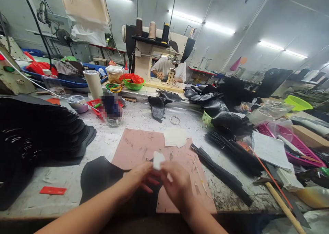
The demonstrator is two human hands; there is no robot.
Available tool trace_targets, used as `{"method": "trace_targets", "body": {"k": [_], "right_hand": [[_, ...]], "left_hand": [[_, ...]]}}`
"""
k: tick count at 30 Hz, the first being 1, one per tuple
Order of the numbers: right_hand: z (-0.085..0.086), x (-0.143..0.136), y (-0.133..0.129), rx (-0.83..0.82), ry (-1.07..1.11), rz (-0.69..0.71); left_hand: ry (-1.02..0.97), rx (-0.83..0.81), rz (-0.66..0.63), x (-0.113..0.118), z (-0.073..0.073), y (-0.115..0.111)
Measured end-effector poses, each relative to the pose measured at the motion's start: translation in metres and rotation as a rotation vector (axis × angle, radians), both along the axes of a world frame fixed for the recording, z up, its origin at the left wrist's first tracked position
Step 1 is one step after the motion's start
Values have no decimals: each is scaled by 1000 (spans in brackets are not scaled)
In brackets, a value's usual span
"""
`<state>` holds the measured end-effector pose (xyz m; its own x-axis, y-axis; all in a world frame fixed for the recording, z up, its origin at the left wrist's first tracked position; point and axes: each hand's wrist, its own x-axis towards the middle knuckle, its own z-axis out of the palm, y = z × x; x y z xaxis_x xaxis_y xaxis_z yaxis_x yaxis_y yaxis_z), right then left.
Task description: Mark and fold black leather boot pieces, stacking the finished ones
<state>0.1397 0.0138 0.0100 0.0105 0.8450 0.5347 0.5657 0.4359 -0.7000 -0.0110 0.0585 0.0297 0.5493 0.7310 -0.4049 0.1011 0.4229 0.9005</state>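
Between my two hands, above the pink mat [138, 141], is a small white piece [158, 159] that looks like paper or backing. My left hand [141, 177] pinches its left side, the lower fingers slightly bent beneath. My right hand [177, 180] grips its right edge between thumb and fingers. Below my left arm lies a flat black cut piece [102, 177], like leather, partly on the mat and partly covered by my hands. Several white pieces [177, 137] rest at the mat's upper right corner.
A tall stack of black pieces [43, 131] stands at left, near a red strip [53, 190]. Black strips [221, 172] and a wooden-handled hammer [282, 205] lie at right. Behind the table a person [168, 69] sits beyond a sewing machine [144, 62].
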Motion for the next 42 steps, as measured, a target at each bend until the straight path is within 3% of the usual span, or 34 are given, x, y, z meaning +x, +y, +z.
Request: {"method": "trace_targets", "body": {"k": [2,4,7,10,13,18,22,32,42], "right_hand": [[-4,-1,-4,23,-156,138],[-13,1,-6,-14,-114,99],[-25,9,-5,-222,202,-55],[-31,13,-3,-502,517,-27],[-32,12,-3,-600,706,-40],[-34,8,-4,-642,845,-86],[-38,9,-3,-619,799,-116],[-45,12,0,-628,569,-157],[-47,18,5,-521,343,-142]], "left_hand": [[-88,-146,98,3,-4,-5],[-106,-197,172,2,-5,-7],[-53,-217,187,-1,-3,-6],[31,-193,78,-1,-2,-3],[216,-36,-37,-1,-6,3],[434,355,-37,-10,-12,17],[494,513,-81,-14,-12,27],[524,524,-110,-17,-33,30],[499,559,-72,-14,-37,34]]}}
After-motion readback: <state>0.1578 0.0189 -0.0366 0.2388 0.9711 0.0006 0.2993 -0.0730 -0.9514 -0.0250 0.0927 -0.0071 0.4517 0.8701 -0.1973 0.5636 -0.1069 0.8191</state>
